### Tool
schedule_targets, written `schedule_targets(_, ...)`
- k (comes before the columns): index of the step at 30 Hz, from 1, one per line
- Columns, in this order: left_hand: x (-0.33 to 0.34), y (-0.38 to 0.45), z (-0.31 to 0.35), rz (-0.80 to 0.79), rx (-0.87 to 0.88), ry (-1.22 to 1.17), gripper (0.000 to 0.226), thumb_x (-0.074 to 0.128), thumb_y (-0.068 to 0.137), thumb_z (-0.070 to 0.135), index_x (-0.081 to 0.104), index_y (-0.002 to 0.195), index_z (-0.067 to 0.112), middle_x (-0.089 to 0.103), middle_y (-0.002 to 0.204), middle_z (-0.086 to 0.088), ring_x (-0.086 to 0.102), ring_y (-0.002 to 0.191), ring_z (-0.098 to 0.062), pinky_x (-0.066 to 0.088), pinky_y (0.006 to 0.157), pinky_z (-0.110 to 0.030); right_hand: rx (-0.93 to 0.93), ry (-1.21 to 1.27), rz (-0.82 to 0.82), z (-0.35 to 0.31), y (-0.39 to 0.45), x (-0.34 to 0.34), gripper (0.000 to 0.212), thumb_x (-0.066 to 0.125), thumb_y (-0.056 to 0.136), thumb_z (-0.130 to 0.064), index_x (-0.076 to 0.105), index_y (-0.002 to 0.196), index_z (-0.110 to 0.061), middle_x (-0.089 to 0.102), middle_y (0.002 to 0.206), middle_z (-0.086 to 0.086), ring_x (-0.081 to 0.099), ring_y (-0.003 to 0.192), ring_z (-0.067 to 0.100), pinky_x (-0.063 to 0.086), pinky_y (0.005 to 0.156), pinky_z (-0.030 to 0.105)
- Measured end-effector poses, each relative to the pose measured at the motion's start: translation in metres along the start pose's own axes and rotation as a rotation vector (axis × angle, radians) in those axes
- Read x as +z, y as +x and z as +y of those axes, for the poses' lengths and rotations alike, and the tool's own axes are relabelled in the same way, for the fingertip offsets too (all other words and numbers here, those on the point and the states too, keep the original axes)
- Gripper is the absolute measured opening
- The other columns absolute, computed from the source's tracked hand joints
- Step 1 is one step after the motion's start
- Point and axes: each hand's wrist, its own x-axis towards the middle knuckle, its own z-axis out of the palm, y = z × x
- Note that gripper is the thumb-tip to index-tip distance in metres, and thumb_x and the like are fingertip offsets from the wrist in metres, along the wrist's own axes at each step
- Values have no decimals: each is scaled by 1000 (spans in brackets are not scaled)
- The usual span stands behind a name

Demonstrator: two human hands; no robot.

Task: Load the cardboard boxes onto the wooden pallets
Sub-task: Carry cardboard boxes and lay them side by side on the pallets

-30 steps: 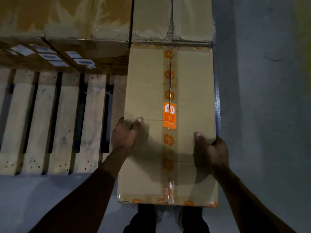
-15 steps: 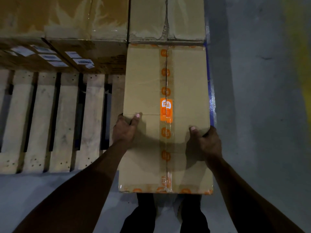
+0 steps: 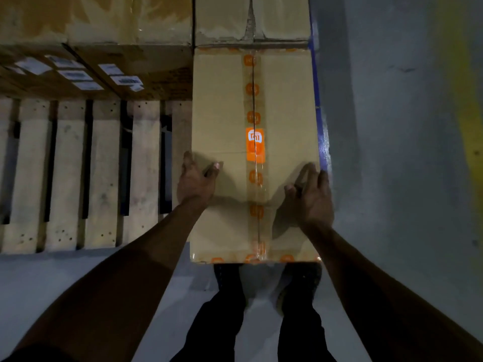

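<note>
The long cardboard box (image 3: 224, 142) sealed with orange-printed tape (image 3: 254, 163) lies along the right edge of the wooden pallet (image 3: 104, 173), its far end butted against the stacked boxes (image 3: 125, 35) at the back and its near end level with the pallet's front edge. The left hand (image 3: 196, 182) and right hand (image 3: 312, 194) rest at its sides, fingers spread and loose, gripping nothing. Bare slats stretch to the left, with grey concrete floor (image 3: 405, 178) and a faded yellow stripe (image 3: 467, 131) on the right.

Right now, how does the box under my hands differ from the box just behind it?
The near box has orange logo tape along its seam and an orange sticker; the far box has a plain, ragged seam. The near box shows its whole top; the far box is cut off by the frame. Both are tan cardboard and sit end to end.
</note>
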Motion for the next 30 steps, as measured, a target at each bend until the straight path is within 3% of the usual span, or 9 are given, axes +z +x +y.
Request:
schedule_targets(3,-1,-30,-21,-36,115,98,86,57,93,48,9,157,17,22,160,-11,39,136,-36,42,102,-46,-34,-154,-62,22,-40,10,83,34,96,-66,0,159,-25,-8,166,12,-1,152,33,23,119,56)
schedule_targets(5,-2,-51,-38,-72,153,187,80,51,95,50,9,157,20,11,163,-6,34,140,-35,41,105,-48,-68,-215,-66,33,-64,14,89,10,88,-75,-4,159,-24,-12,165,15,-6,152,35,22,119,55)
schedule_targets(7,-3,-70,-55,-118,156,228,76,47,97,50,9,157,24,6,164,-4,29,143,-34,39,109,-50,-113,-264,-86,46,-84,18,90,1,85,-74,-5,159,-22,-14,164,16,-7,152,37,21,119,55)
schedule_targets(9,-4,-89,-69,-134,151,252,74,47,97,50,11,156,24,8,164,-4,31,142,-33,40,108,-49,-141,-294,-93,54,-97,20,84,5,92,-70,-3,159,-20,-12,165,17,-7,151,37,21,119,56)
schedule_targets(12,-6,-118,-88,-100,181,308,72,46,98,49,13,156,20,14,163,-6,33,141,-33,41,104,-44,-199,-335,-84,62,-109,19,78,30,100,-58,5,159,-14,-6,165,18,-5,152,37,21,120,56)
schedule_targets(16,-9,-153,-116,-147,195,418,84,47,93,60,7,157,22,13,163,-5,36,139,-37,42,104,-49,-304,-394,-116,84,-128,18,96,47,93,-64,3,159,-12,-10,165,18,-9,151,37,6,118,47)
schedule_targets(20,-12,-159,-118,-170,233,553,90,55,92,54,3,157,19,17,162,-7,38,138,-34,44,104,-47,-336,-439,-113,87,-124,13,96,65,91,-43,4,159,-14,-9,165,15,-5,152,38,23,118,53)
schedule_targets(23,-14,-156,-113,-63,297,650,78,57,94,40,15,155,15,44,146,-14,53,120,-37,49,92,-44,-316,-495,-74,82,-120,12,83,61,93,-22,10,158,-16,-3,166,12,9,151,38,41,109,56)
schedule_targets(30,-12,-154,-113,-16,317,743,64,57,94,43,28,146,18,60,116,-16,62,99,-36,49,76,-40,-318,-530,-71,88,-114,16,81,62,94,-27,11,157,-22,-4,166,9,15,149,39,47,102,59)
